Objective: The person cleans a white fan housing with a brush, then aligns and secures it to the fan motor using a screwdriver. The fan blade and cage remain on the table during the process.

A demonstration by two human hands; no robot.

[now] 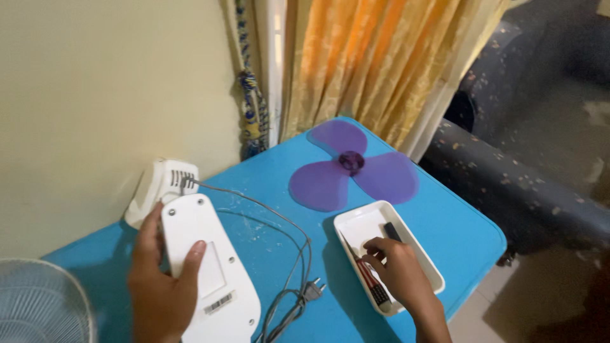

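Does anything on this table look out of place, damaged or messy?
Yes. The purple three-bladed fan blade lies loose on the blue table, apart from the white fan body under the left hand. Pale specks and scuffs mark the tabletop near the grey power cord.

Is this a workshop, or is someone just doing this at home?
Most likely a home living room: orange curtains hang behind a blue table, and a dark patterned sofa stands beside it. A purple fan blade lies on the table.
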